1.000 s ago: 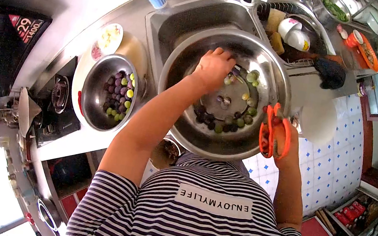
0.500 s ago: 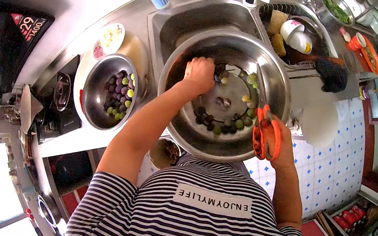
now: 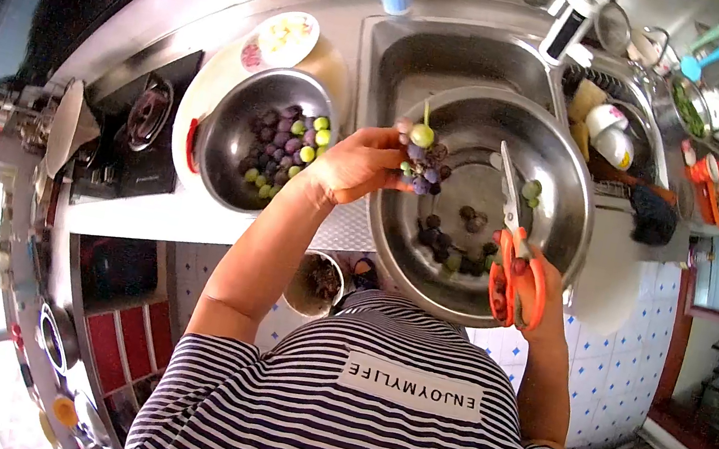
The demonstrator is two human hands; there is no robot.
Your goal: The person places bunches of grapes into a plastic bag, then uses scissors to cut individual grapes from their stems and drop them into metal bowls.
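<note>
My left hand [image 3: 358, 167] is closed on a small bunch of grapes [image 3: 425, 161], dark purple with a green one on top, held above the left side of a large steel basin [image 3: 384, 219]. Scissors [image 3: 514, 209] with orange handles are in my right hand [image 3: 542, 300], their blades pointing up and away over the basin's right side. More dark and green grapes [image 3: 451, 248] lie in the bottom of the basin. To the left, a smaller steel bowl [image 3: 227, 129] contains loose purple and green grapes [image 3: 281, 148].
The basin rests over the front of a double sink [image 3: 389, 57] with a faucet [image 3: 568, 26]. A dish rack area holds bowls [image 3: 611, 134]. A plate of chopped food [image 3: 288, 39] stands behind the smaller bowl. Below is a bin [image 3: 294, 295]. A stove [image 3: 145, 129] is at left.
My left hand has lifted a bunch of grapes out of the basin and moved toward its left rim. The scissors stay in my right hand. The view has turned somewhat to the left.
</note>
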